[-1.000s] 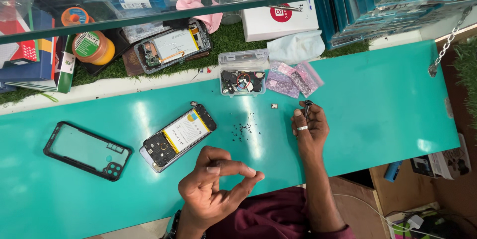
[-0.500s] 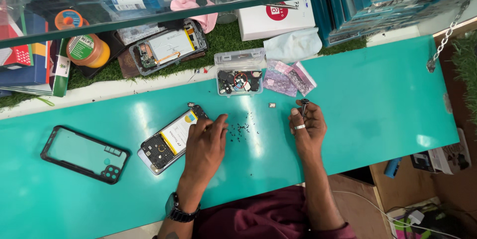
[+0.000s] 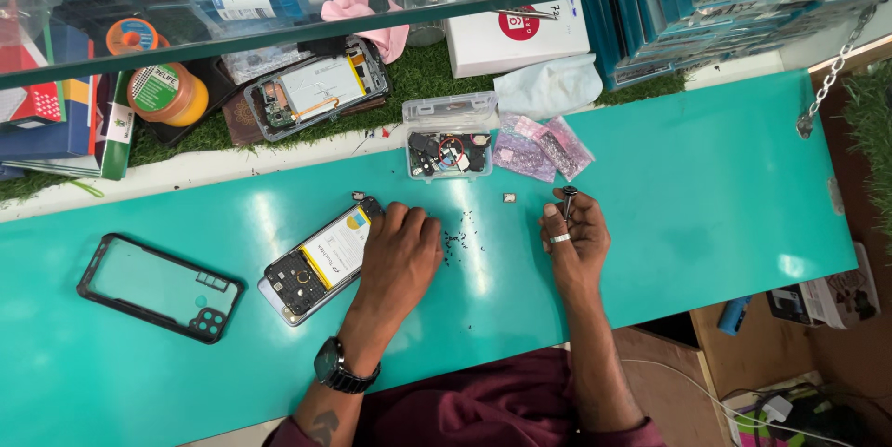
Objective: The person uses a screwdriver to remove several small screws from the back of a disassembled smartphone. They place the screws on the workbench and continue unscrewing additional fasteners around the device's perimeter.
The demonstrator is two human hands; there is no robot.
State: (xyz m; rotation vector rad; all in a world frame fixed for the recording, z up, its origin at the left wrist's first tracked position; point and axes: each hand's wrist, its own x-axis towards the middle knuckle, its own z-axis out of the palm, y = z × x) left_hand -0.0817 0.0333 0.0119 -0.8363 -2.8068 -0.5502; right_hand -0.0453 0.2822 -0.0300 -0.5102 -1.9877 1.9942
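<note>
My left hand (image 3: 401, 252) flat, palm down, fingers spread on glossy teal counter (image 3: 706, 187), fingertips beside opened phone (image 3: 321, 261) lying back-up, yellow-white battery and dark board exposed. Tiny black screws (image 3: 457, 241) scattered just right of that hand. My right hand (image 3: 574, 238), ring on finger, curled round slim dark screwdriver (image 3: 568, 198), tip up. Clear plastic parts box (image 3: 450, 142) beyond, pink foil bags (image 3: 539, 145) beside it. Black-rimmed transparent case (image 3: 160, 287) far left
</note>
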